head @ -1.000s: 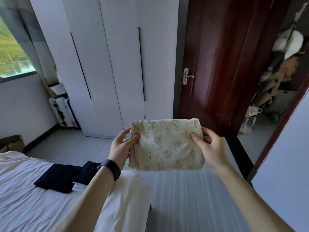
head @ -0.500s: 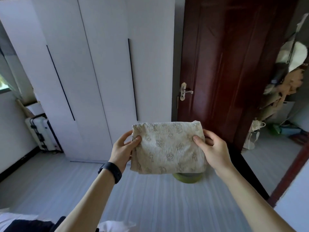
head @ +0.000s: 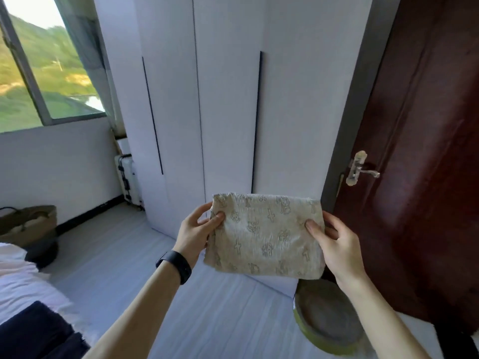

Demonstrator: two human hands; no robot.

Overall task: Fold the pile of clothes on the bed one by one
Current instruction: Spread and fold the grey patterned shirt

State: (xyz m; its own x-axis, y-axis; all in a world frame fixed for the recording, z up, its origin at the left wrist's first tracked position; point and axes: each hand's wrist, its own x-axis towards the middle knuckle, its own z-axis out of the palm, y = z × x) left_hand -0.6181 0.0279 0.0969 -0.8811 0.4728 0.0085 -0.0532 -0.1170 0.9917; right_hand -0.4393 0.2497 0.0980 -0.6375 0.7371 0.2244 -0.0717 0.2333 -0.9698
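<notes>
Head view shows me a window (head: pixel 39 73) far left, and under it, at the near left edge, the bed (head: pixel 18 288) with its white sheet and dark folded clothes (head: pixel 33 332) lying on the near corner. Just beyond the bed a woven bag (head: pixel 28 224) sits on the floor against the wall, and further right a pale suitcase (head: pixel 129 182) stands beside the white wardrobe (head: pixel 228 99). At centre my left hand (head: pixel 197 234), with a black wristband (head: pixel 175 265), pinches the left edge of the folded beige cloth (head: pixel 267 237), thumb on the front and fingers behind. The cloth is patterned, folded to a neat rectangle, and held up in the air in front of the wardrobe, over the floor and well apart from the bed. My right hand (head: pixel 337 250) grips its right edge the same way, thumb pressed on the front. Below that hand a round green-rimmed bin (head: pixel 326 322) stands on the floor. Far right is the dark red door (head: pixel 427 151) with its metal handle (head: pixel 359 169).
</notes>
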